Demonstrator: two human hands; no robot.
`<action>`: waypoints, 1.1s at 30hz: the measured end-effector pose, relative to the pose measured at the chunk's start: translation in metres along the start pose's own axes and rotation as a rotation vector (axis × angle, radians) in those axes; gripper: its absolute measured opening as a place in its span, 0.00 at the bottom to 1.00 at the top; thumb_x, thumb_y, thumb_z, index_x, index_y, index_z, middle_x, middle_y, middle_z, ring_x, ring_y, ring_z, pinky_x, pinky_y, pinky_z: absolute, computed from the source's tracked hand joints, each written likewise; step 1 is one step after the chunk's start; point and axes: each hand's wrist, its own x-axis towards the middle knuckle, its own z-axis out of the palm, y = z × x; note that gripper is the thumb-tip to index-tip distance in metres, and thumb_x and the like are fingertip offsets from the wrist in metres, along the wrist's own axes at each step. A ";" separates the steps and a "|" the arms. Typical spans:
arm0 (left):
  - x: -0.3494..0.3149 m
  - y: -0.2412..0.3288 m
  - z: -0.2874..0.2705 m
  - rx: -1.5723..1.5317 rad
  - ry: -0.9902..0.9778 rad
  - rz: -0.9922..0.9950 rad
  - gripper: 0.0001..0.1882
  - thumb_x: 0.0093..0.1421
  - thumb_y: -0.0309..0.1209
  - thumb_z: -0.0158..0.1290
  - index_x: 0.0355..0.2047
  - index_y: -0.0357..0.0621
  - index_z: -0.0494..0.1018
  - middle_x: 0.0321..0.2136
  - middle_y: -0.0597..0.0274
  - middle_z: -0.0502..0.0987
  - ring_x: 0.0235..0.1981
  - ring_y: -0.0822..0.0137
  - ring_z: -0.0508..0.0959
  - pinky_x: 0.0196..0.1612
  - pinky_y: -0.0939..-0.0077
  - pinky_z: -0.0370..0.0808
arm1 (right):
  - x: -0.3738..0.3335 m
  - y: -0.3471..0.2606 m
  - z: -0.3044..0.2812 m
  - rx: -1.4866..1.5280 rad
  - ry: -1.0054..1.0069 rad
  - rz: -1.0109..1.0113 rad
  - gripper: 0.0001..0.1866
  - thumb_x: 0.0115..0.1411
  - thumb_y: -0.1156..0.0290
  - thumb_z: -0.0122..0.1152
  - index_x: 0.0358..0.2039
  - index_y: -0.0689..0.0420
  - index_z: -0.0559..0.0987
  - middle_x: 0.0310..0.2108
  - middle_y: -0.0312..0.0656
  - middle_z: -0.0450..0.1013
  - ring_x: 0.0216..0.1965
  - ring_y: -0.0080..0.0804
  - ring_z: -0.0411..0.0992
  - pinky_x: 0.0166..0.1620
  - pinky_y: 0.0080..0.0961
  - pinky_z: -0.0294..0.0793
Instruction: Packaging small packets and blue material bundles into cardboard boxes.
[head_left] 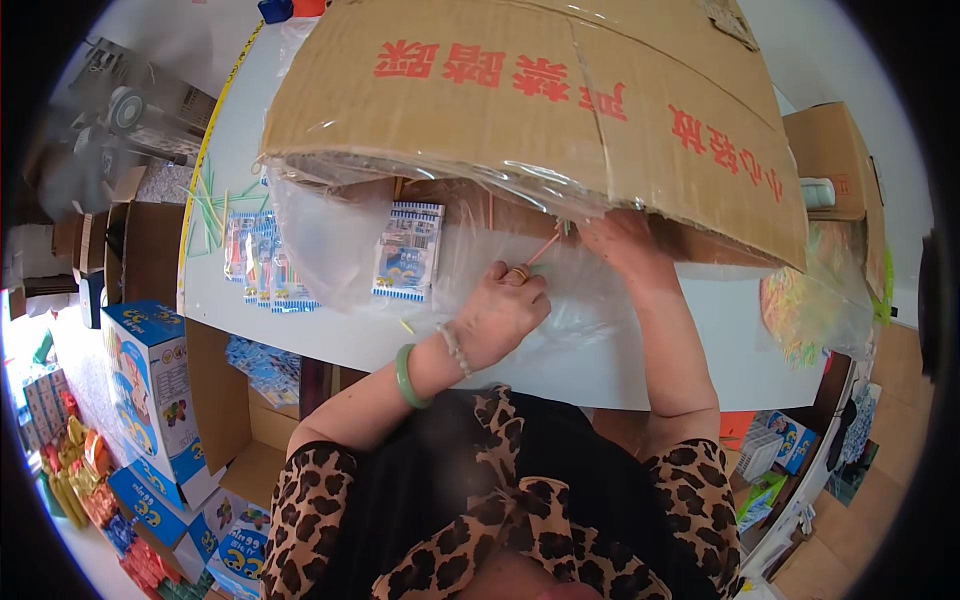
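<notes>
My left hand (502,314), with a ring on one finger, is closed in front of the box opening. A thin pink plastic stick (543,249) rises from its fingertips. My right hand (622,243) reaches into the opening of a large cardboard box (450,125) lined with clear plastic (340,245); its fingers are partly hidden by the box edge. Several thin sticks (565,228) show beside those fingers. A blue-and-white printed packet (408,250) lies on the plastic left of my left hand.
Further left on the white table (350,345) are more packets (265,265) and loose green sticks (207,215). A clear bag of coloured sticks (800,305) sits at right, near another cardboard box (830,150). Blue-and-white cartons (150,370) stand below the left edge.
</notes>
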 end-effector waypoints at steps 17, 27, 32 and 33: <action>0.001 0.008 0.004 -0.179 0.162 -0.070 0.08 0.45 0.24 0.49 0.29 0.40 0.69 0.39 0.54 0.74 0.46 0.55 0.72 0.50 0.62 0.68 | 0.050 -0.020 0.015 0.365 0.462 -0.028 0.29 0.56 0.54 0.55 0.56 0.52 0.65 0.56 0.43 0.63 0.58 0.40 0.59 0.60 0.39 0.56; -0.007 0.003 0.023 -0.326 -0.040 -0.174 0.03 0.47 0.25 0.49 0.25 0.43 0.70 0.38 0.63 0.73 0.42 0.60 0.71 0.47 0.64 0.65 | 0.076 -0.014 0.030 0.135 0.516 -0.190 0.19 0.62 0.57 0.45 0.45 0.55 0.75 0.47 0.49 0.71 0.52 0.46 0.66 0.55 0.39 0.64; -0.009 0.006 0.030 -0.362 0.056 -0.198 0.02 0.50 0.26 0.49 0.26 0.44 0.70 0.40 0.66 0.73 0.43 0.61 0.70 0.48 0.64 0.62 | 0.086 0.041 0.046 -0.120 0.555 -0.023 0.17 0.62 0.62 0.46 0.43 0.58 0.75 0.42 0.51 0.73 0.48 0.47 0.70 0.51 0.39 0.67; -0.010 0.006 0.027 -0.352 0.031 -0.200 0.03 0.51 0.26 0.50 0.27 0.43 0.71 0.40 0.64 0.73 0.43 0.60 0.70 0.48 0.63 0.63 | 0.082 0.045 0.044 0.066 0.567 -0.063 0.15 0.61 0.63 0.47 0.42 0.60 0.75 0.40 0.50 0.74 0.45 0.45 0.71 0.49 0.37 0.68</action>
